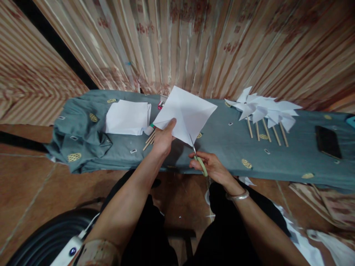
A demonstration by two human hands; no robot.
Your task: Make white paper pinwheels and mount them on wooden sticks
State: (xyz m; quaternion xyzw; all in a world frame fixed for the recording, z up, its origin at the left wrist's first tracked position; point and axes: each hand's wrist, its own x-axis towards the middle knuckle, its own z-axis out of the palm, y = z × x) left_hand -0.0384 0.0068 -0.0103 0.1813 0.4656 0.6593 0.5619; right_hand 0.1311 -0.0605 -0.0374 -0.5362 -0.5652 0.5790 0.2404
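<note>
A square sheet of white paper (pixel 191 107) with crease lines is raised above the cloth-covered bench. My left hand (pixel 163 138) pinches its lower left edge, thumb on top. In my right hand (pixel 209 164) is a pair of scissors (pixel 200 162) with light green handles. Their blades meet the sheet at its near corner and point inward. To the left lies a stack of white paper (pixel 127 117). Several thin wooden sticks (pixel 149 140) lie beside my left hand, partly hidden by it. White paper pinwheels (pixel 263 105) on wooden sticks lie in a row at the right.
The narrow bench wears a grey-green cloth (pixel 222 147) with pineapple prints. A dark phone (pixel 328 142) lies near its right end. A small red item (pixel 161 105) sits behind the sheet. Pleated curtains (pixel 191 44) hang behind. White paper scraps (pixel 305 244) lie low at the right.
</note>
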